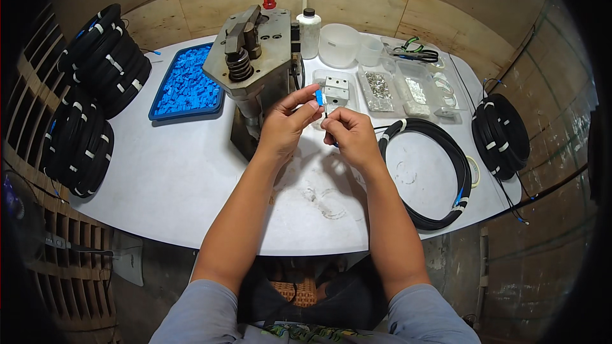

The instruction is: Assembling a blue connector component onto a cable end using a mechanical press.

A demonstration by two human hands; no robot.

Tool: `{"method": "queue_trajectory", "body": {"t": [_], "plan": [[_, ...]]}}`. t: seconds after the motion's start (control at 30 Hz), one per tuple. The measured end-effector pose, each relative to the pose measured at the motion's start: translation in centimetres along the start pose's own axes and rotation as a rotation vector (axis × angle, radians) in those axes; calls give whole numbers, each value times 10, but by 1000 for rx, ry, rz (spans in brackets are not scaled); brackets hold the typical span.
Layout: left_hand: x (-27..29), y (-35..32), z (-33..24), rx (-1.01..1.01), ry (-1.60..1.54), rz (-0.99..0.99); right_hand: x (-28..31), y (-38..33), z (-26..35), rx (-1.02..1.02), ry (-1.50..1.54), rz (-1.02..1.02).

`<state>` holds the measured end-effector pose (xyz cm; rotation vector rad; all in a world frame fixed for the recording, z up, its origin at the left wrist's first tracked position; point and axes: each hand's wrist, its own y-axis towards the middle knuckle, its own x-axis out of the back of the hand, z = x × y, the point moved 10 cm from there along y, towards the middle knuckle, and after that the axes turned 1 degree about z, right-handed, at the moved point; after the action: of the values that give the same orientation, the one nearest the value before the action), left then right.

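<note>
My left hand (287,121) pinches a small blue connector (320,97) between thumb and fingertips, above the middle of the white table. Close beside it, my right hand (352,137) grips the end of a thin black cable (326,113) between thumb and forefinger. The cable tip points up at the connector; whether it sits inside cannot be made out. Right of my right hand lies a coil of black cable (463,165), bound with white tape. Just behind the hands stands a small metal block (336,93) in a clear tray.
A heavy metal press (240,67) rises left of my hands. Beyond it is a blue tray (185,116) of blue connectors. Bottle (309,37), tub (338,48), metal parts box (379,89) and scissors (414,54) stand behind. Cable coils (102,64) flank both sides.
</note>
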<state>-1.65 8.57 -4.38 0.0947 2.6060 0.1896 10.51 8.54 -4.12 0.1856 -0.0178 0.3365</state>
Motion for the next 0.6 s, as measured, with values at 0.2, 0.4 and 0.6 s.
{"method": "queue_trajectory", "body": {"t": [0.2,0.4,0.6], "plan": [[0,1,1,2,-12,-1,2,1,-2,8,19,-5],[1,2,4,1,11,25,0,-1,2,-1,-13,-2],[-1,2,3,-1,4,36,1,-1,1,-6,-28,-1]]}}
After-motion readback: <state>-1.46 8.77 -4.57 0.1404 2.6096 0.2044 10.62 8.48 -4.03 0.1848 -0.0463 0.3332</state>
